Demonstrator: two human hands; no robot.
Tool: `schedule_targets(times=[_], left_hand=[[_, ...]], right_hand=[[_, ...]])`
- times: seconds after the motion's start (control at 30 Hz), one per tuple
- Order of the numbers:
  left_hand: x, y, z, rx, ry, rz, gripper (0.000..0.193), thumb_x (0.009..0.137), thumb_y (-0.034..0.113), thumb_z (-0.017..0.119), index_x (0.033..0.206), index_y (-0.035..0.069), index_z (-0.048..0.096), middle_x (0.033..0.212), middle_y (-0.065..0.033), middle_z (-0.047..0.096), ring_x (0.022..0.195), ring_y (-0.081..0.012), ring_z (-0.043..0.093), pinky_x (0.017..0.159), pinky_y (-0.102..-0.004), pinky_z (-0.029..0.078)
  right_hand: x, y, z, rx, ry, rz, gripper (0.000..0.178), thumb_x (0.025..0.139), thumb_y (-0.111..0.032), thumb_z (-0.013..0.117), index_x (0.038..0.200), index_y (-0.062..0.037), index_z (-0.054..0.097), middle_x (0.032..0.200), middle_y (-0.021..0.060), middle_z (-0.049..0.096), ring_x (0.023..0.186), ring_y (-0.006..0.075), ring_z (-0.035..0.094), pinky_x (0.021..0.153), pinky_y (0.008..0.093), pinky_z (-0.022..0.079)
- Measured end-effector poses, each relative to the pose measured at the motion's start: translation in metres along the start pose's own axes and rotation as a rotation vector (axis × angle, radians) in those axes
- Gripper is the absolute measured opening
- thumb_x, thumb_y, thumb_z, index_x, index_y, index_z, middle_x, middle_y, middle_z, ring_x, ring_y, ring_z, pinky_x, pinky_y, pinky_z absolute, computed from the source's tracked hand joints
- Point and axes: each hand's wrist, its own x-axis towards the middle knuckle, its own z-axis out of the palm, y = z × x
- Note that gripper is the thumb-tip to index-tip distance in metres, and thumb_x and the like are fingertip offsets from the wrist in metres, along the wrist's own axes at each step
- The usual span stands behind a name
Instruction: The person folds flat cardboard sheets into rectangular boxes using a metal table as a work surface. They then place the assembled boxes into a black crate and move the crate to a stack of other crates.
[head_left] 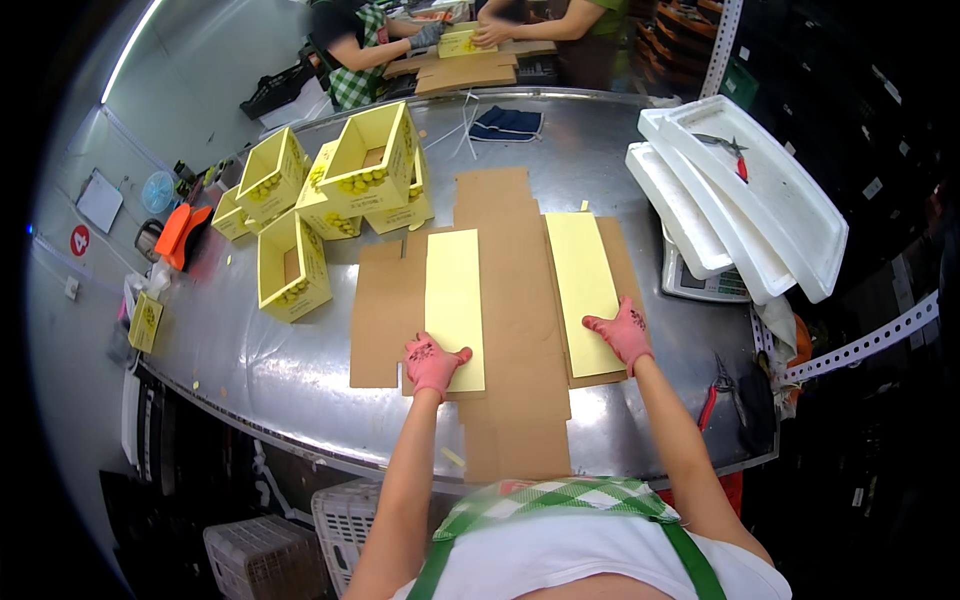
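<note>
Left hand (pixel 434 366) rests, thumb spread from fingers, on the near end of one yellow panel (pixel 455 290), right hand (pixel 626 336) likewise on a second panel (pixel 579 280), apparently keeping both aligned on the single cardboard sheet (pixel 514 350) beneath. Beyond the left hand, at least six yellow boxes (pixel 352 188) crowd the surface (pixel 250 355).

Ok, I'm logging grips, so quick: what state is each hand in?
Left hand: open, on the left yellow strip.
Right hand: open, on the right yellow strip.
</note>
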Motion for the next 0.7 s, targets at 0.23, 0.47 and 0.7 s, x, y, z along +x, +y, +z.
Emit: schedule_targets(times=[0.23, 0.47, 0.7], left_hand=[[-0.007, 0.019, -0.03, -0.135, 0.085, 0.301, 0.11, 0.058, 0.04, 0.08, 0.142, 0.008, 0.017, 0.13, -0.021, 0.04, 0.104, -0.0367, 0.055, 0.085, -0.0396, 0.048], [-0.025, 0.08, -0.025, 0.333, -0.123, 0.627, 0.027, 0.08, 0.034, 0.063, 0.094, 0.01, 0.065, 0.115, -0.0054, 0.055, 0.093, -0.0308, 0.06, 0.081, -0.0394, 0.049], [-0.034, 0.03, -0.082, -0.093, -0.577, 1.058, 0.057, 0.072, 0.034, 0.073, 0.12, 0.011, 0.054, 0.136, -0.0145, 0.037, 0.112, -0.0359, 0.048, 0.096, -0.0377, 0.041]], right_hand=[[0.032, -0.017, -0.012, -0.178, -0.121, -0.304, 0.055, 0.07, -0.024, 0.071, 0.113, -0.0012, 0.046, 0.097, 0.0182, 0.063, 0.1, 0.0313, 0.057, 0.084, 0.0387, 0.046], [-0.015, -0.082, 0.043, -0.344, 0.021, -0.555, 0.051, 0.073, -0.005, 0.059, 0.122, -0.007, 0.043, 0.137, 0.0193, 0.031, 0.118, 0.0372, 0.043, 0.091, 0.0429, 0.044], [-0.004, -0.037, -0.001, -0.088, -0.364, -1.073, 0.031, 0.08, -0.012, 0.056, 0.11, -0.0098, 0.056, 0.142, 0.0189, 0.03, 0.114, 0.0373, 0.043, 0.1, 0.0419, 0.033]])
